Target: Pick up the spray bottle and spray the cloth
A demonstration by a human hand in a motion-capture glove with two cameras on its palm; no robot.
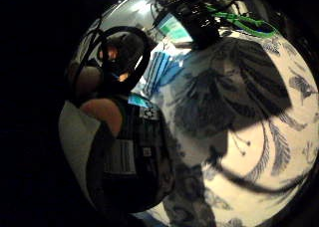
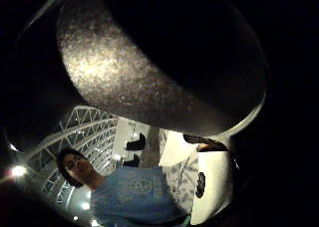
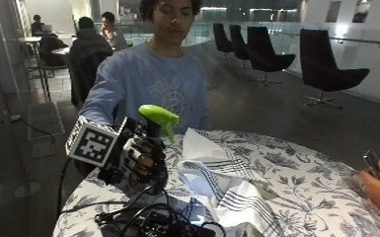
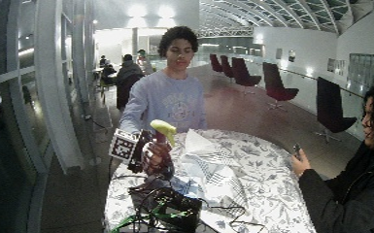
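The spray bottle (image 3: 155,143), dark-bodied with a lime-green trigger head, is held upright above the near edge of the floral-patterned table (image 3: 308,187), grasped around its body by the gloved right hand (image 3: 137,158) with fingers curled round it. The nozzle is directed away from the palm toward the striped white cloth (image 3: 225,185), which lies crumpled just beside the hand on the tabletop. Open tabletop is seen beyond the cloth. A tangle of cables (image 3: 143,217) lies below the hand.

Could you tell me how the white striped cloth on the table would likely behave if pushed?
The white blue-striped cloth lies crumpled, one corner peaked, so it is probably floppy. Pushed, it would likely bunch and slide over the floral tablecloth rather than move as one piece.
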